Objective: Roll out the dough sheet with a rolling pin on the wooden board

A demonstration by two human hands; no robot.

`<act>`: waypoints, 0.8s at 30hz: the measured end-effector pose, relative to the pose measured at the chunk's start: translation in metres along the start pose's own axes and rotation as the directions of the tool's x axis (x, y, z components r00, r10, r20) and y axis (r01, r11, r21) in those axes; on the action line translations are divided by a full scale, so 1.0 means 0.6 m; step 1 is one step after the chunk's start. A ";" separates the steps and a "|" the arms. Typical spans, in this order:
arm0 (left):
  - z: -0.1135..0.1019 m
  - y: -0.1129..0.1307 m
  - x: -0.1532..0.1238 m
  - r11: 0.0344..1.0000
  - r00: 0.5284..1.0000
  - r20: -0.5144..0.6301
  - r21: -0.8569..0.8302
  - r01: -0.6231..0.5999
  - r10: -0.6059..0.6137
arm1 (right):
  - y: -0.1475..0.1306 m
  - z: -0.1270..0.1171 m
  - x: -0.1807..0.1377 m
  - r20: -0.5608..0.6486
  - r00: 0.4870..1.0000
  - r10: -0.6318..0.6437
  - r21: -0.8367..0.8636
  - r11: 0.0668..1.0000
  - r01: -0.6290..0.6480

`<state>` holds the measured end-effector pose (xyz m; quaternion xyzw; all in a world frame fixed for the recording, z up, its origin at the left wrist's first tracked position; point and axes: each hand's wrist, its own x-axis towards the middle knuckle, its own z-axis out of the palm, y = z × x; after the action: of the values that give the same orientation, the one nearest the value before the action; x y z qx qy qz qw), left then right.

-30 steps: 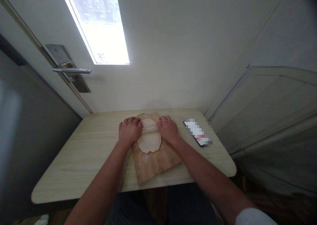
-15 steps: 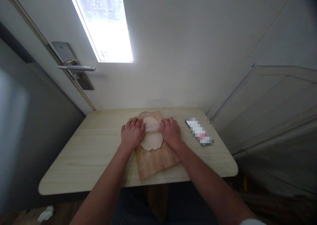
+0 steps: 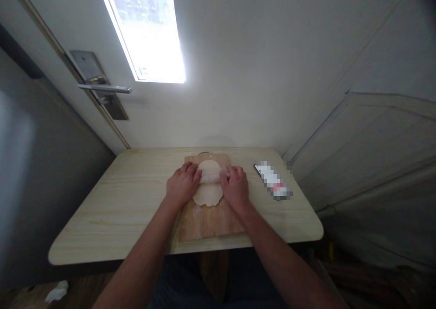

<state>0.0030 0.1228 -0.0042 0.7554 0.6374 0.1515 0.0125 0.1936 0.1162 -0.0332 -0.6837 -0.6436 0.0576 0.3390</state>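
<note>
A flat round of pale dough (image 3: pixel 208 194) lies on a wooden cutting board (image 3: pixel 207 223) in the middle of a light wood table (image 3: pixel 129 209). A pale rolling pin (image 3: pixel 211 177) lies across the dough, near its middle. My left hand (image 3: pixel 182 185) is curled over the pin's left end. At the other end, my right hand (image 3: pixel 235 186) is curled the same way. Both hands press down, knuckles up. Dough shows above and below the pin.
A phone (image 3: pixel 272 186) lies on the table right of the board. Behind the table stands a white door with a metal lever handle (image 3: pixel 104 89) and a bright narrow window (image 3: pixel 146 27). A panelled wall runs along the right. Crumpled paper (image 3: pixel 56 291) lies on the floor, lower left.
The pin has rolled toward me, from the dough's far part to its middle, and both hands came back with it. The board now sits squarer to the table edge.
</note>
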 end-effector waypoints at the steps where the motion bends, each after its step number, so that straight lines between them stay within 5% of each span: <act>1: 0.001 -0.003 0.002 1.000 1.000 0.002 -0.009 -0.016 0.016 | -0.001 -0.001 -0.003 -0.005 1.000 0.007 0.001 1.000 -0.007; 11: -0.003 -0.002 0.021 0.999 1.000 -0.017 0.047 -0.012 0.013 | -0.009 -0.024 0.017 0.074 0.997 -0.002 -0.217 0.976 0.018; 18: 0.001 -0.024 0.071 0.995 0.991 0.086 -0.003 -0.104 0.104 | 0.000 0.001 0.053 0.049 0.996 -0.077 -0.249 0.965 0.087; 24: -0.001 -0.020 0.066 0.982 0.973 0.150 0.043 -0.182 0.173 | 0.011 0.019 0.083 0.070 0.987 -0.146 -0.226 0.961 0.158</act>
<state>-0.0031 0.1633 0.0021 0.8184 0.5687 0.0786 0.0241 0.2017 0.1668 -0.0274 -0.6651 -0.7053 -0.0257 0.2438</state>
